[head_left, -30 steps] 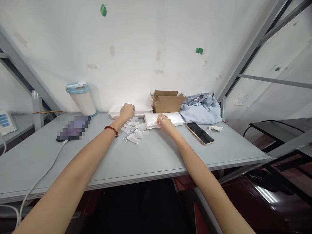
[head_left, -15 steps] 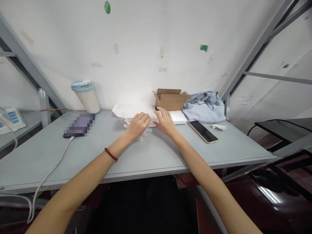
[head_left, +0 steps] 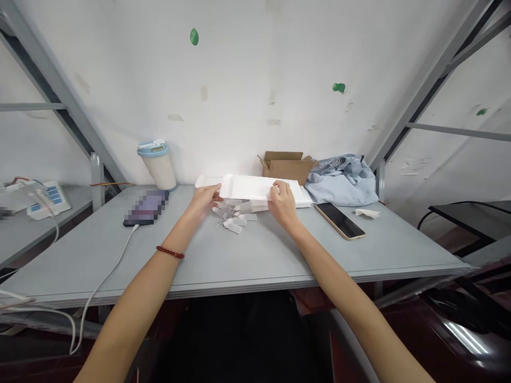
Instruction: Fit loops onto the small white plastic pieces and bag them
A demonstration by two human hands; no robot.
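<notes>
A flat white packet [head_left: 251, 187], long and envelope-like, is held slightly tilted above the back of the desk. My right hand [head_left: 282, 202] grips it near its right part, fingers curled over the front. At its left end, my left hand [head_left: 204, 199] pinches the edge between thumb and fingers. Below the packet lies a loose pile of small translucent white tags [head_left: 232, 225] with thin loops. More white packets [head_left: 304, 199] lie flat behind and under it, partly hidden.
An open cardboard box [head_left: 289, 169] and a crumpled light-blue cloth [head_left: 343, 181] sit against the wall. On the right are a phone [head_left: 340, 221] and a crumpled tissue [head_left: 367, 213]. At left stand a tumbler [head_left: 158, 169] and a phone on a cable [head_left: 147, 207].
My hands were close together over the pile and have moved apart. A white packet is now raised between them, and the tags below have come into view. The camera view has shifted slightly.
</notes>
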